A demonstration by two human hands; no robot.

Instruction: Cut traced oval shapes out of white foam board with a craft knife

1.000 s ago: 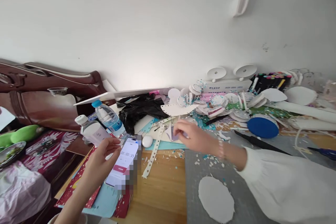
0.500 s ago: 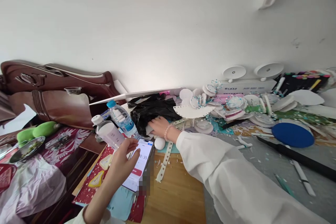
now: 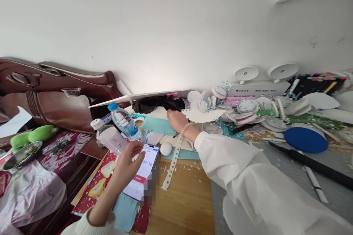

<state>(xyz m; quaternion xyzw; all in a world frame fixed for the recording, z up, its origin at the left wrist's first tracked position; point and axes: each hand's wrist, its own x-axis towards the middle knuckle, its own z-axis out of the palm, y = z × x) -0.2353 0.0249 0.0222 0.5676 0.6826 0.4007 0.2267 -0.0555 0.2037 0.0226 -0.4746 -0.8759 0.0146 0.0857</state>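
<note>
My right hand [image 3: 178, 121], with a beaded bracelet at the wrist, is closed at the front edge of a crumpled black plastic bag [image 3: 157, 103] and grips it. Its fingertips are partly hidden. In front of the bag lie a teal sheet with punched edges [image 3: 158, 124] and cream paper. My left hand [image 3: 129, 163] hovers by the upper left side of a phone [image 3: 140, 176] showing a timer, thumb and fingers apart and nothing held. Behind it stand a blue-capped water bottle [image 3: 125, 122] and a white-capped bottle [image 3: 109, 137]. A small white round case [image 3: 166, 149] sits between the hands.
A strip punched with star shapes [image 3: 172, 169] lies on the wooden tabletop [image 3: 184, 198]. White foam discs and paper scraps pile up at right, near a blue disc [image 3: 306, 140] and a long black tool [image 3: 311, 163]. A white board [image 3: 121, 101] leans along the wall.
My right hand has moved right and back, and the black bag has shifted back with it, uncovering the teal sheet and cream paper. My left hand stays beside the phone.
</note>
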